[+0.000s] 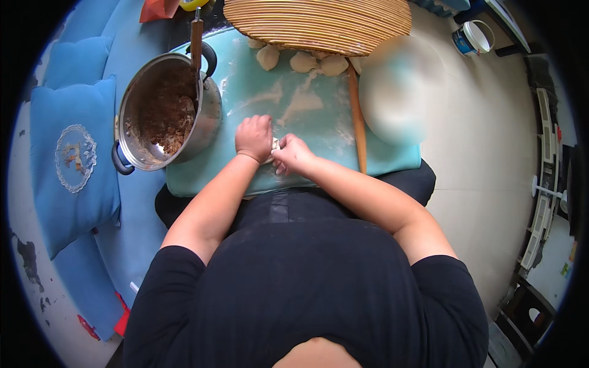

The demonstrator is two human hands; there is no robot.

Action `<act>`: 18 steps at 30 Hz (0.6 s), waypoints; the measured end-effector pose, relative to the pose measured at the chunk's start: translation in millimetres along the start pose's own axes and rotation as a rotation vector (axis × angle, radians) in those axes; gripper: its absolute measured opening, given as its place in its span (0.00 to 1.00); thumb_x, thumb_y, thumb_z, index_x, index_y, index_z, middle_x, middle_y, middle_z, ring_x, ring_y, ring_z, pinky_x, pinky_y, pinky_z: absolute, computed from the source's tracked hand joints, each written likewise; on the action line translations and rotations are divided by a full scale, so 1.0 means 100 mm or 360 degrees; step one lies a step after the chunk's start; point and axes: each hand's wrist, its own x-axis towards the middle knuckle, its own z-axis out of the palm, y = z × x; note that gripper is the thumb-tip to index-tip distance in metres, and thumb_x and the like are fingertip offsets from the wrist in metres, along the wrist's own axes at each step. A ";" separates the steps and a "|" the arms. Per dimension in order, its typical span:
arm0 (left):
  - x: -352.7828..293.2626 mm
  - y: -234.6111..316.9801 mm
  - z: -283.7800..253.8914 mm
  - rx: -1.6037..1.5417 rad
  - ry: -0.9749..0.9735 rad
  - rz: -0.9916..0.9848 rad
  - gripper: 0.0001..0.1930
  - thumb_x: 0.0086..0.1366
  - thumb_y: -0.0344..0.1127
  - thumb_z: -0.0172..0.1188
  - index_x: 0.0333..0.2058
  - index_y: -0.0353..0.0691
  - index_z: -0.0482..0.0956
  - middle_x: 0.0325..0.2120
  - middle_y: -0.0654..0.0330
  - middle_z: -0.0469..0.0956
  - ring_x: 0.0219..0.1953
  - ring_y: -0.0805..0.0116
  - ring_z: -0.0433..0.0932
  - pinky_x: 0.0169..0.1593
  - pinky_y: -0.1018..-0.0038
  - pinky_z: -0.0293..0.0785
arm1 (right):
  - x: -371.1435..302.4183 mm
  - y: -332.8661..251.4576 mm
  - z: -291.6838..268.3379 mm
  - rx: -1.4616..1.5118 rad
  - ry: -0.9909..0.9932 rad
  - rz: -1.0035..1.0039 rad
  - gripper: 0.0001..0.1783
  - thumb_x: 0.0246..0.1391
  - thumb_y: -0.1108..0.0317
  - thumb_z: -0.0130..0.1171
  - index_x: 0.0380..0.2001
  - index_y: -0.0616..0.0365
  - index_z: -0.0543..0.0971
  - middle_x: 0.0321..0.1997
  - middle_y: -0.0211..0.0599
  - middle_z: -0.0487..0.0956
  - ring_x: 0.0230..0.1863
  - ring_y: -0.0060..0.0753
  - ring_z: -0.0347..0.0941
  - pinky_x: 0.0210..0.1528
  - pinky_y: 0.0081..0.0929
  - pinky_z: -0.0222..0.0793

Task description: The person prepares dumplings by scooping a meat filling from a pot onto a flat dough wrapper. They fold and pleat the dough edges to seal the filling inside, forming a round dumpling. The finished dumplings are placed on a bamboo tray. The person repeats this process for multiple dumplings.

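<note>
My left hand point(254, 136) and my right hand point(294, 154) meet over the near part of a floury turquoise board point(257, 98). Between them is a small pale dumpling point(275, 145), mostly covered by my fingers. The left hand curls around its far left side, while the right fingers pinch its edge. To the left stands a steel pot point(211, 110) with brown minced filling point(164, 116) inside. A wooden-handled utensil point(196, 46) leans in the pot. Along the board's right side lies a wooden rolling pin point(357, 122).
Several pale dough lumps point(303, 62) lie at the board's far edge, partly under a round slatted tray point(319, 24). A blurred patch hides the board's right corner. Blue cushions point(73, 104) are left. A white bucket point(479, 38) stands on the floor at far right.
</note>
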 end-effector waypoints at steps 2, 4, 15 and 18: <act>0.00 -0.03 0.02 -0.0519 -0.0009 -0.0361 0.08 0.62 0.37 0.48 0.36 0.43 0.73 0.26 0.59 0.73 0.29 0.62 0.71 0.33 0.67 0.67 | 0.03 -0.04 0.03 0.0148 0.0005 0.0078 0.08 0.46 0.72 0.51 0.30 0.63 0.68 0.22 0.48 0.75 0.20 0.42 0.75 0.24 0.37 0.71; -0.05 0.01 0.03 -0.1596 -0.0140 -0.1165 0.10 0.65 0.39 0.46 0.36 0.42 0.74 0.28 0.58 0.74 0.30 0.62 0.73 0.35 0.69 0.68 | -0.01 -0.01 0.04 -0.0488 0.0248 -0.0623 0.07 0.46 0.72 0.51 0.30 0.61 0.68 0.26 0.48 0.76 0.26 0.48 0.74 0.28 0.40 0.70; 0.02 -0.09 0.01 0.0112 0.0149 -0.0219 0.06 0.59 0.39 0.51 0.32 0.48 0.74 0.26 0.61 0.74 0.30 0.56 0.72 0.35 0.61 0.67 | -0.03 0.05 -0.06 -0.0558 0.0337 -0.0470 0.16 0.44 0.70 0.56 0.37 0.61 0.65 0.26 0.49 0.75 0.30 0.52 0.73 0.34 0.39 0.68; 0.04 -0.11 0.08 -0.0044 0.0127 -0.0179 0.08 0.61 0.42 0.49 0.33 0.48 0.74 0.25 0.60 0.74 0.30 0.57 0.72 0.34 0.61 0.67 | 0.01 -0.11 0.04 -0.0088 0.0079 0.0030 0.17 0.44 0.70 0.55 0.38 0.60 0.65 0.29 0.53 0.76 0.33 0.54 0.73 0.37 0.38 0.69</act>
